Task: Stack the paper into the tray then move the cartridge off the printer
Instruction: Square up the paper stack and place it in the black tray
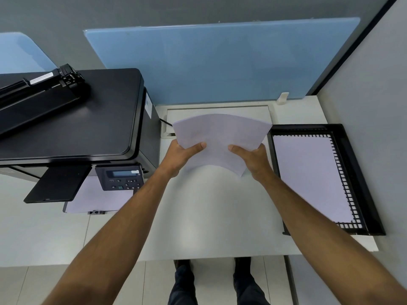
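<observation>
Item: paper sheaf (220, 139) | we pinch it, left hand (182, 155), right hand (253, 161) | risk: bowed sheets splay, catching tray (361, 172) rim

I am seeing the long black toner cartridge (41, 89) running off the left edge. The black mesh tray (352, 183) is hiding partly behind my right forearm.

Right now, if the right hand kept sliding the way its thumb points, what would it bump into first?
The right hand points left across the paper stack it holds, so its thumb would probably meet the left hand first. Their thumbs already face each other on the sheets, though depth is hard to judge.
</observation>
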`<control>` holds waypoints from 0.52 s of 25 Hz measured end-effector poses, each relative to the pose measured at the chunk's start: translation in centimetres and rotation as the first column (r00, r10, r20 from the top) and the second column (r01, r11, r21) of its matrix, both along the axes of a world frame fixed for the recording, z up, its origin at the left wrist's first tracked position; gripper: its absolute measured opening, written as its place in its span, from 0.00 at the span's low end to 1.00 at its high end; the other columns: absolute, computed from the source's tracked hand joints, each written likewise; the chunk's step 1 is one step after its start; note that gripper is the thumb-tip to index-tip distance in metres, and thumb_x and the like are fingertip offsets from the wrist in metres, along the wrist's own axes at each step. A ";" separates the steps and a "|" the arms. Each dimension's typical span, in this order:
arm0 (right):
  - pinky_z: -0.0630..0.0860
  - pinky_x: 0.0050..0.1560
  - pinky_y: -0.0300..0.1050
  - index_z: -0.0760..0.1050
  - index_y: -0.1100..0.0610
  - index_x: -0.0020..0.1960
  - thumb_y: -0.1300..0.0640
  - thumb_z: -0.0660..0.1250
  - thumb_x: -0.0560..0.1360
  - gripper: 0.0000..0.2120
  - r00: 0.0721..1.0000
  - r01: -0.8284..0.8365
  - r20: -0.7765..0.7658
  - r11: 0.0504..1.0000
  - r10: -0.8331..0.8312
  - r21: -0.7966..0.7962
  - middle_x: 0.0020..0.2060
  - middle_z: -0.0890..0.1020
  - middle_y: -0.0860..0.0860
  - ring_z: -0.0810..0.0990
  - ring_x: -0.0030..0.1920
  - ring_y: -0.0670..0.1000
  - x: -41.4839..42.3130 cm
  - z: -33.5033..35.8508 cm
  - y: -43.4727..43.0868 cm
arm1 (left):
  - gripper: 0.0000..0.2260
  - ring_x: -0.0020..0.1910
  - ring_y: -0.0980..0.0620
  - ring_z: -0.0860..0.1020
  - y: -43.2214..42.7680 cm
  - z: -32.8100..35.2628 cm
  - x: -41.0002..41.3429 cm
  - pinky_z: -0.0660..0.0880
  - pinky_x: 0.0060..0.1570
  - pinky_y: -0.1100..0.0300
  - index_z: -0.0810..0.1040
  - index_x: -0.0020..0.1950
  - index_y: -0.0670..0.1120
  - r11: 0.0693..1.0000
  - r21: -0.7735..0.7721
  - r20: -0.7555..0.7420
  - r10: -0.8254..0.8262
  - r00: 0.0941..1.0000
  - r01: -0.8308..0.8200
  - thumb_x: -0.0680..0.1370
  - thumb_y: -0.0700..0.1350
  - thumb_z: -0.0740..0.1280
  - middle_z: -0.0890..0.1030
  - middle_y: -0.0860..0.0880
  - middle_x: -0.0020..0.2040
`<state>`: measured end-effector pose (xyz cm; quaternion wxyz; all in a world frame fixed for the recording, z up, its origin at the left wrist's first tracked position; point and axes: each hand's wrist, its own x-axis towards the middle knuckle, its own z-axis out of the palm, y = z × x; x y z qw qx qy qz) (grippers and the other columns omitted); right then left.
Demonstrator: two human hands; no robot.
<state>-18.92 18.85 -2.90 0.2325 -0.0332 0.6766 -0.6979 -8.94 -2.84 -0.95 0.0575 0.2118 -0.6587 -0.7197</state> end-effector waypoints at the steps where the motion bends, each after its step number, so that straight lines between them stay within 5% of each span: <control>1: 0.84 0.48 0.42 0.87 0.45 0.48 0.57 0.82 0.64 0.14 1.000 0.005 0.023 1.000 -0.005 0.017 0.44 0.90 0.41 0.88 0.50 0.45 0.5 -0.8 0.2 | 0.17 0.58 0.48 0.82 0.3 -0.7 0.4 0.79 0.58 0.48 0.82 0.56 0.58 1.000 0.000 0.032 0.000 0.999 0.000 0.70 0.47 0.79 0.85 0.50 0.57; 8: 0.84 0.56 0.44 0.82 0.49 0.53 0.59 0.78 0.73 0.11 0.997 0.033 0.066 0.992 -0.041 0.118 0.48 0.87 0.43 0.87 0.51 0.45 0.8 -3.4 -0.2 | 0.14 0.52 0.57 0.81 1.2 -2.9 0.5 0.80 0.46 0.65 0.78 0.60 0.54 0.997 -0.050 0.169 0.070 0.983 -0.062 0.76 0.49 0.74 0.83 0.56 0.53; 13: 0.82 0.48 0.39 0.78 0.52 0.59 0.60 0.73 0.74 0.15 0.983 0.171 -0.094 0.964 -0.155 0.202 0.48 0.84 0.43 0.83 0.46 0.43 -3.1 -0.1 2.8 | 0.08 0.40 0.58 0.85 5.0 0.0 -4.0 0.79 0.34 0.68 0.80 0.54 0.52 0.999 0.005 0.185 0.052 0.981 -0.054 0.76 0.43 0.71 0.86 0.59 0.45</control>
